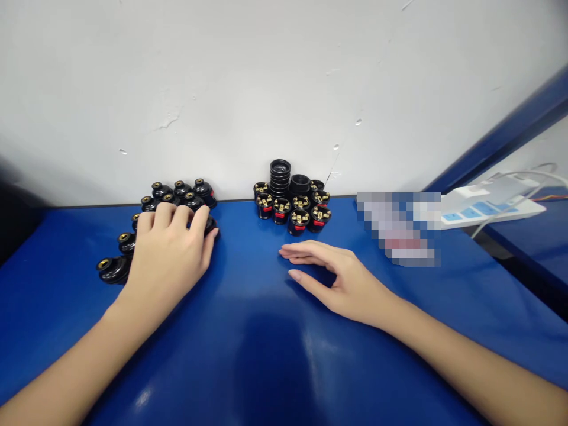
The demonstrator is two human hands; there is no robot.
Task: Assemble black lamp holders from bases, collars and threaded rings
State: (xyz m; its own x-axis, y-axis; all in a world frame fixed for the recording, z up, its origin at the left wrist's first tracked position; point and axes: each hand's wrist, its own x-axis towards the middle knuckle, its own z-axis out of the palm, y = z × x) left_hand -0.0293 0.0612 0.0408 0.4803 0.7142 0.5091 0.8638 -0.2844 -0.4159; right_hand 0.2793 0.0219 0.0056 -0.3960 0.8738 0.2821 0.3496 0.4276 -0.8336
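My left hand [171,251] is at the left, over a group of glossy black lamp socket caps [110,269] with brass-coloured threaded tops. Its fingers curl down around one black cap [211,225], which shows between thumb and index finger; the fingers hide most of it. Lower right of the middle, my right hand [335,275] hovers near the blue table top with thumb and fingers apart, holding nothing. Just beyond its fingertips stand several black socket inserts [299,222] with brass contacts and red tabs.
Behind the inserts, a stack of black threaded rings [280,177] leans near the white wall [248,89]. A white power strip [492,210] with cables lies at the right, beside a pixelated object [406,231]. A blue metal post [506,130] slants upward there.
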